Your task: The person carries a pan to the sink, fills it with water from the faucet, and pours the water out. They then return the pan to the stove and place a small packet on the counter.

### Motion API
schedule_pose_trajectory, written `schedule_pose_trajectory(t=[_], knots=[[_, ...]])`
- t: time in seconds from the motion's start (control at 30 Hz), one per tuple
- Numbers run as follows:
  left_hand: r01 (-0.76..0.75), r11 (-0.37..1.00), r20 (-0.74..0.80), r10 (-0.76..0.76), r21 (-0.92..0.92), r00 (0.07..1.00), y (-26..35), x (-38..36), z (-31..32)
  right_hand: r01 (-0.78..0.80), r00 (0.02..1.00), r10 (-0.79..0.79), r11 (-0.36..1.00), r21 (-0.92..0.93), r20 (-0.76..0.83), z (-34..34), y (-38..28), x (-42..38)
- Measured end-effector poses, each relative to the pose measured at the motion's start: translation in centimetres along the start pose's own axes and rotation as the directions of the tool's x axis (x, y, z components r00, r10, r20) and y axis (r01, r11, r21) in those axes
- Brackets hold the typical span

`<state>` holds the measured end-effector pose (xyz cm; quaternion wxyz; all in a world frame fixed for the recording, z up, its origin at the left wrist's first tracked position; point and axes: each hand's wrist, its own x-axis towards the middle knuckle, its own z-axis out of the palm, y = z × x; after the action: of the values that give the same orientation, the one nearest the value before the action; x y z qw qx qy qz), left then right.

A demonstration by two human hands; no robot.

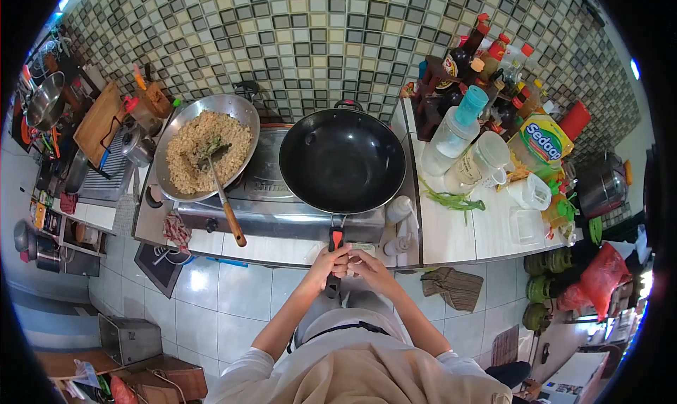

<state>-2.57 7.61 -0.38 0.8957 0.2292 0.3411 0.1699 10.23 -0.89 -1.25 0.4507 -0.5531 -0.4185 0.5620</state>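
Holding the black wok (342,160) by its handle (336,236): the left hand (326,268) is wrapping its fingers around the grip, pressed closed, likely because the long handle is pointing straight at the body and is giving control there. The right hand (375,274) is reaching in just beside it, fingers bent and meeting the left ones; can't tell whether they're pinching anything, maybe just steadying. The wok is sitting upright over the right side of the steel stove (282,218), bowl facing up, probably centred on that burner for support. On the stove's left side, the silver pan (247,113) is holding a heap of rice-like grains (211,132); a wooden-handled ladle (230,219) is resting in it, handle hanging out toward the person, presumably for easy grabbing. Two white bottles (400,208) are standing close by at the stove's right end. Farther right, green stalks (458,201) are lying on the counter (449,240), near a clear lidded jar (449,144), with sauce bottles (462,59) crowding behind, seemingly grouped within reach. A checkered cloth (176,232) is hanging at the left front edge, and a brown cloth (455,288) is lying on the floor (240,306).
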Motion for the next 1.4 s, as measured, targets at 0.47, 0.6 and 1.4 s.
schedule_pose_trajectory(t=[0.47,0.6,1.4], knots=[[-0.026,0.998,0.002,0.026,-0.057,1.000,-7.2,-9.8,2.0,0.015,0.901,-0.001,0.999,-0.029,0.433,1.3,2.0,-7.7],[-0.046,0.997,0.010,0.047,-0.069,0.999,-11.7,-12.8,2.7,-0.291,0.854,0.219,0.953,0.083,0.472,2.0,3.1,-11.2],[0.160,0.979,0.011,-0.160,-0.128,0.987,-24.4,-34.2,-5.4,-0.473,0.627,0.312,0.881,0.030,0.714,18.5,9.0,-24.1]])
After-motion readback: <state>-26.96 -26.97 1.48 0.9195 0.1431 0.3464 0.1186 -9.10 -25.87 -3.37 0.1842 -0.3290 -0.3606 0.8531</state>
